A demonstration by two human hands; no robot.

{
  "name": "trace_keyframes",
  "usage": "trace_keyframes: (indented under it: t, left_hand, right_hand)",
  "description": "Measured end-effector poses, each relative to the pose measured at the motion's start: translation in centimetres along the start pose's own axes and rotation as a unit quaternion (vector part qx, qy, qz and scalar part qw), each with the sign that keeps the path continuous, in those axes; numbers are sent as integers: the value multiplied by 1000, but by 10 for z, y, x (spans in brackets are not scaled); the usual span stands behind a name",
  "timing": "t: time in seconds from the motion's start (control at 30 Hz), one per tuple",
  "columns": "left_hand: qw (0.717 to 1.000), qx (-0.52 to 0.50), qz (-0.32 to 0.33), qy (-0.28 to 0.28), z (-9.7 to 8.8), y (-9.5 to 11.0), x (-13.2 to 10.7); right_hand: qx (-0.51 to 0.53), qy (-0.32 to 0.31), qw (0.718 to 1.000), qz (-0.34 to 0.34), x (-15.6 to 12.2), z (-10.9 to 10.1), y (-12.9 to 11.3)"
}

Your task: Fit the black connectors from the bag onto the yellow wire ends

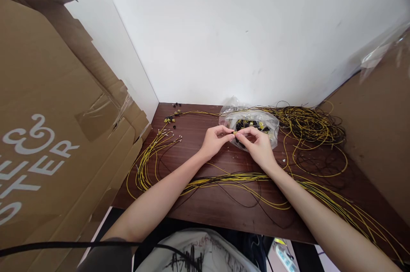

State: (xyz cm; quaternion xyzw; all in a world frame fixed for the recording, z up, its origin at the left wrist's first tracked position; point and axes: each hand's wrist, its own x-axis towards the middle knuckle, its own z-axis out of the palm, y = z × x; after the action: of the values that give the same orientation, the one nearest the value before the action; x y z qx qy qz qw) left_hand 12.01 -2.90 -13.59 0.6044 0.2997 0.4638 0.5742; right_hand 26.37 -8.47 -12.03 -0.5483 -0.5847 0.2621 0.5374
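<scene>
My left hand point(214, 140) and my right hand point(260, 147) meet over the middle of the table, fingertips nearly touching. Between them, thumb and finger of each hand pinch a small yellow-and-black piece point(235, 133); its exact kind is too small to make out. Just behind the fingers lies an open clear plastic bag point(273, 119) holding many small black and yellow parts point(251, 123), partly hidden by my right hand. Below my wrists, a long bundle of thin yellow and black cables point(230, 177) runs across the table, its pale tips point(169, 134) gathered at the left.
A tangled heap of yellow and black cable point(310, 127) lies at the right. Several small black and yellow pieces point(169, 119) sit at the table's back left. Cardboard boxes stand left point(64, 92) and right point(378, 127), with a white wall point(224, 41) behind.
</scene>
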Motion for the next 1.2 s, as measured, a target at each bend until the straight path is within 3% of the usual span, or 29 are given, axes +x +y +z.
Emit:
trace_keyframes:
  t: [0.3,0.5,0.73,1.03,1.2]
  left_hand:
    - [982,163,95,-10,-4,-3,-3]
    - [965,219,145,3,-4,0,-4]
    - [965,227,135,5,-3,0,-5]
    - [985,155,74,20,-1,-1,-4]
    - [987,138,87,13,-1,-4,-3]
  right_hand:
    - [4,-31,999,20,2,-1,6]
    - [8,-34,999,30,1,0,6]
    - [25,-31,998,49,1,0,6]
    - [34,-28,997,61,2,1,7]
    - [29,-31,997,58,2,0,9]
